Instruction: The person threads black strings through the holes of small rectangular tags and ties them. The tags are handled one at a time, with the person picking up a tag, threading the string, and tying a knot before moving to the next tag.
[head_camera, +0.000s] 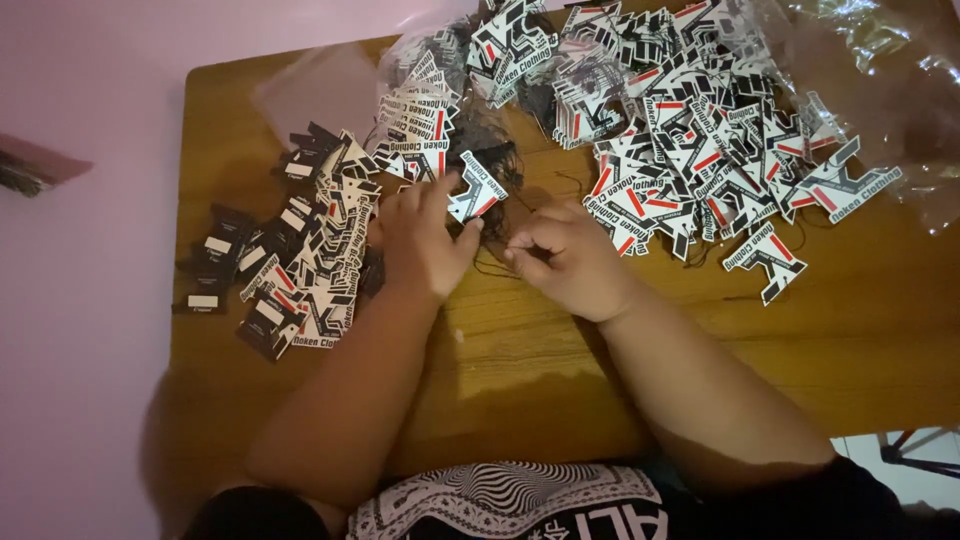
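Note:
My left hand (422, 240) pinches a white, black and red cardboard clothing tag (476, 188) between thumb and fingers, just above the middle of the wooden table (540, 360). My right hand (565, 255) sits beside it with fingers closed on a thin black string (492, 262) that runs toward the tag. A tangle of black strings (495, 150) lies just beyond both hands.
A heap of loose tags (700, 130) spreads at the back right. Another pile of tags (300, 250), some with black backs up, lies at the left. Clear plastic bags (880, 90) sit at the far right and back left. A pink wall is on the left.

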